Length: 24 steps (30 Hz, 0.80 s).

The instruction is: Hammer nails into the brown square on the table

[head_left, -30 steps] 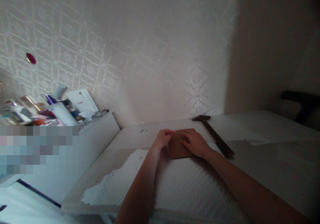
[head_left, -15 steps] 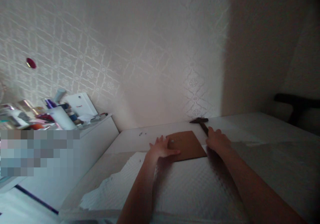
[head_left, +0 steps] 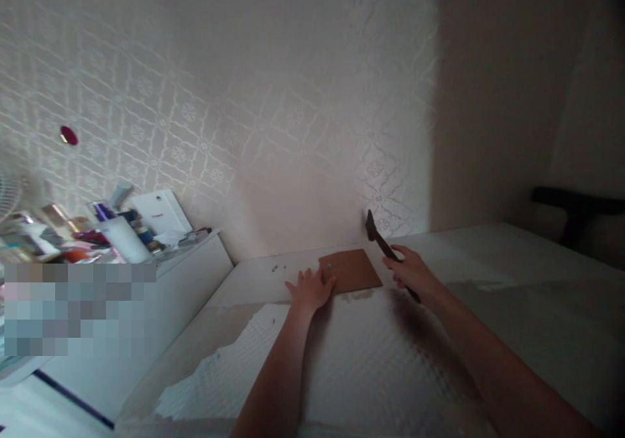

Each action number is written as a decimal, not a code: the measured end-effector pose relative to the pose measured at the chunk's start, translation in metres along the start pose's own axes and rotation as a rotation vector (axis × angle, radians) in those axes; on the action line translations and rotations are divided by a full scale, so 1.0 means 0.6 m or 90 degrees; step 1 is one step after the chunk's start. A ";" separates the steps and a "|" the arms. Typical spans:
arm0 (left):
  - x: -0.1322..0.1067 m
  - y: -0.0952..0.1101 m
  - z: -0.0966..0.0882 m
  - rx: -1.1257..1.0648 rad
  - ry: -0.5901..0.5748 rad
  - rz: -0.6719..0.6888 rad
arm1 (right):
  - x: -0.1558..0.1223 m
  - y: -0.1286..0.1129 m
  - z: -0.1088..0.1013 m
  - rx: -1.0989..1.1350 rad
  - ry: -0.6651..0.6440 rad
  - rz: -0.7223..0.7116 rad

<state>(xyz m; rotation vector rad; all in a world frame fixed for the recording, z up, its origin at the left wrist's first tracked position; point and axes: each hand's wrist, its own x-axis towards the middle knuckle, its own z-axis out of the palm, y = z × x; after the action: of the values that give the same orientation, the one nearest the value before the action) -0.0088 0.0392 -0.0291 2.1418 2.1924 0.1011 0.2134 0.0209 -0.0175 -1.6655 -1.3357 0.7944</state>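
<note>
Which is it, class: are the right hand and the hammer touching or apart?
Touching. The head view shows the right hand gripping the hammer around its handle.

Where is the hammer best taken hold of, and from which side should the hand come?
Probably by the handle, coming from the near right, where the right hand grips it. The handle is long and slim and slants toward that side, while the wider head is at the far end, near the wall.

The right hand [head_left: 411, 273] hides part of the hammer's handle [head_left: 386, 248].
</note>
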 end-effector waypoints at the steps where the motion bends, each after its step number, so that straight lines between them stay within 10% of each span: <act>1: 0.003 -0.001 0.002 -0.006 -0.005 -0.003 | -0.006 -0.007 0.005 0.058 -0.036 -0.012; 8: 0.012 -0.007 0.013 -0.047 -0.026 -0.031 | -0.049 -0.030 0.040 0.129 -0.260 -0.157; 24: 0.016 -0.008 0.018 -0.044 -0.021 -0.033 | -0.064 -0.037 0.038 0.041 -0.252 -0.183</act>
<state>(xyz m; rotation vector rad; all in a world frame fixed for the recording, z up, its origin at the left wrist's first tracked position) -0.0127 0.0484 -0.0402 2.0347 2.1906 0.1345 0.1750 -0.0094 -0.0086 -1.2662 -1.7542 1.0135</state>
